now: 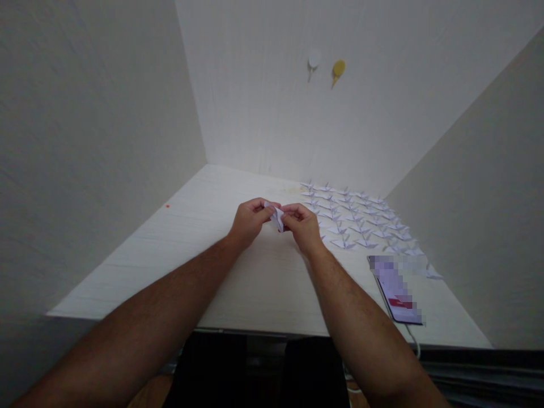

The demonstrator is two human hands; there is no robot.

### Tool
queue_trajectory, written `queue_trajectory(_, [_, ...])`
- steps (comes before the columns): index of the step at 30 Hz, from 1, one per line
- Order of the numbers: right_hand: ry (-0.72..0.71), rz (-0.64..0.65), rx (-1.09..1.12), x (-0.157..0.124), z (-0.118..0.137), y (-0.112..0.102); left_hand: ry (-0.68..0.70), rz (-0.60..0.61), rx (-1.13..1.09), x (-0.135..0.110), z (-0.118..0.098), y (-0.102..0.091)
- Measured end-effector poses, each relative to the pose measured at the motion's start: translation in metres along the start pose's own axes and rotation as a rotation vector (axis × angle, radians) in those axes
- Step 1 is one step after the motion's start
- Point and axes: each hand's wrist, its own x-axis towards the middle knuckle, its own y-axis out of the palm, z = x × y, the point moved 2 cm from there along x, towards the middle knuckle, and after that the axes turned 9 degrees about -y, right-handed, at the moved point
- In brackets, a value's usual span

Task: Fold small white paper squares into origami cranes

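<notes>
Between my two hands is a small folded piece of white paper [278,219], held up over the white table. My left hand [250,220] pinches its left side between thumb and fingers. On the other side, the thumb and fingers of my right hand [303,225] close on its right edge. The fingers cover part of the paper, so its full shape is hidden. Beyond and to the right of my right hand stand rows of white folded paper cranes [352,216].
A phone [393,289] with its screen lit lies at the right front of the table [170,249], a white cable [414,340] running from it. Walls close in the left, back and right. Two hooks, one white [314,60] and one yellow [339,69], are on the back wall.
</notes>
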Motion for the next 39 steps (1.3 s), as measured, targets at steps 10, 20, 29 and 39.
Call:
queue_trajectory(10, [0.016,-0.008,-0.052,-0.0017,0.0094,0.0007,0.029,0.03,0.042,0.0001,0.0008,-0.0005])
queue_trajectory(20, [0.006,0.003,-0.035,-0.0004,0.0036,-0.0014,-0.037,0.057,-0.157,-0.0004,-0.0025,-0.0005])
queue_trajectory(29, [0.024,0.016,-0.061,-0.0003,0.0044,0.0007,0.004,0.018,-0.044,0.0022,0.0031,-0.0014])
queue_trajectory(39, [0.0,-0.012,-0.126,-0.0014,0.0076,0.0009,0.028,0.007,0.017,-0.0006,-0.0006,0.0008])
